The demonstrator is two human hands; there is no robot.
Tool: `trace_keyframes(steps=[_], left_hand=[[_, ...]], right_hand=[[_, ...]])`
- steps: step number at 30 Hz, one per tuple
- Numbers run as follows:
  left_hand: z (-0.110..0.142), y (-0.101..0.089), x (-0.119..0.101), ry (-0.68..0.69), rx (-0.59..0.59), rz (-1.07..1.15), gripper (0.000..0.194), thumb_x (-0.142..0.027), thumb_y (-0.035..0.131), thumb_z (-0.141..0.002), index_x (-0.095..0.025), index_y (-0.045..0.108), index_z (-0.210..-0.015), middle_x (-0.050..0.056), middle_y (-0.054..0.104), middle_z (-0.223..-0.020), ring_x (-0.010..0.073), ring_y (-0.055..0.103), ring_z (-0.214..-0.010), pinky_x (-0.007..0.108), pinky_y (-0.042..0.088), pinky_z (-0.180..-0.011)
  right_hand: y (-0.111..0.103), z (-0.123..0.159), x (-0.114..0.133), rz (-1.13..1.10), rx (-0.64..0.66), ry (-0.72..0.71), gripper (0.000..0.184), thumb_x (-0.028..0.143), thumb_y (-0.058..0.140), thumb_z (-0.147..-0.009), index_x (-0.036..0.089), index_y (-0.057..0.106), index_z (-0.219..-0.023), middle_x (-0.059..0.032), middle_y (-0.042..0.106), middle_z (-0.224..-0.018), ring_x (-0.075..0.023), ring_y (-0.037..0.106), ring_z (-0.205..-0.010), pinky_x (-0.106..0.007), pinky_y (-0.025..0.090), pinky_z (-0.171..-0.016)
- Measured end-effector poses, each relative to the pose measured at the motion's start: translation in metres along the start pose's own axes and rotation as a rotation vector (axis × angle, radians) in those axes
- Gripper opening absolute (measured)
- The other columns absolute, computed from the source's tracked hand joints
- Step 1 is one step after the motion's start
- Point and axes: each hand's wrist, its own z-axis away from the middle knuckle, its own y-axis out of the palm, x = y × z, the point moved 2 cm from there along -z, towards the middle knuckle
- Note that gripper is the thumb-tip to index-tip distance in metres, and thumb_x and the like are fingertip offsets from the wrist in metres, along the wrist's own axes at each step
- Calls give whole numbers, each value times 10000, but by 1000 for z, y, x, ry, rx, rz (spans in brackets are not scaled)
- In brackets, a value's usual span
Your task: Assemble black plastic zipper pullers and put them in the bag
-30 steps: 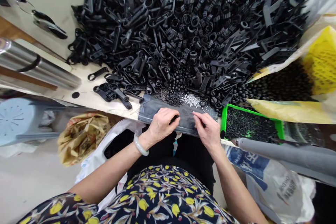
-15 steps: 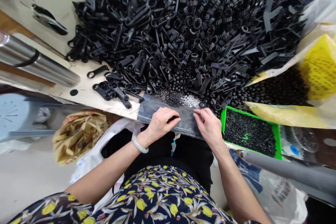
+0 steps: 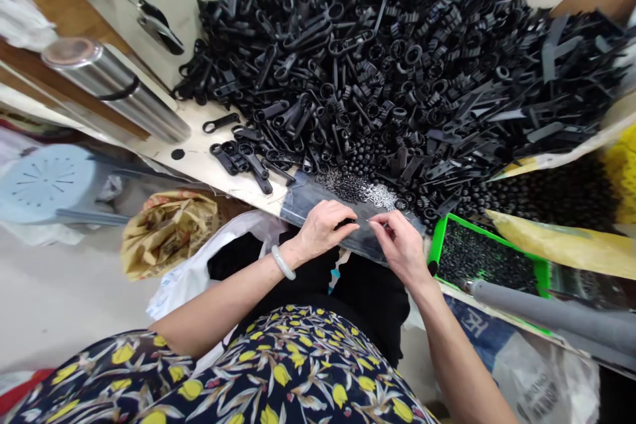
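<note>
My left hand [image 3: 325, 230], with a pale bangle [image 3: 283, 263] at the wrist, is closed in a pinch. A small black part [image 3: 352, 220] shows between its thumb and fingers, mostly hidden. Just to the right, the fingertips of my right hand [image 3: 400, 242] press together on a thin small pin [image 3: 368, 220], hard to make out. Both hands hover over a dark mat [image 3: 305, 199] at the table's front edge, their fingertips a small gap apart. Beyond them lie a heap of silvery pins [image 3: 378, 196] and a heap of tiny dark pieces [image 3: 342, 185].
A large pile of black plastic ring-ended parts [image 3: 348, 46] covers the table's back. Several similar parts [image 3: 243, 162] lie at left, near a steel flask [image 3: 119, 89]. On the right stand a green tray [image 3: 437, 245] of tiny black pieces and a yellow bag [image 3: 561, 242].
The view has swung left, so the table appears further right. My two hands have come closer together, their fingertips now almost meeting.
</note>
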Motion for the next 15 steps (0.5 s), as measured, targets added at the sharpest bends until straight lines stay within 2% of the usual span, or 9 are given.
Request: trace_keyframes(steps=[4,11,15], left_hand=[[2,0,0,-21,-8,16,114,-297,688,-986,-189,710,-1016,36,785,-990,200,698,-950,354,481,-865],[-3,2,-1,-60,18,-1,89,-275,684,-978,-193,716,-989,37,781,-975,206,693,-940,358,479,-864],[-4,4,-4,-43,81,-46,128,-265,646,-980,-174,733,-1000,65,785,-973,227,708,-955,370,503,-874]], right_hand=[[2,-4,22,-28,24,-78,224,409,528,-1090,241,653,-1008,-26,685,-959,-164,622,-765,-291,467,-718],[4,-18,28,193,66,-170,297,397,447,-1116,223,659,-1000,-52,685,-947,-180,646,-773,-296,451,-695],[-1,-18,34,343,27,-277,349,437,445,-1106,233,685,-958,-55,688,-855,-196,622,-671,-328,396,-609]])
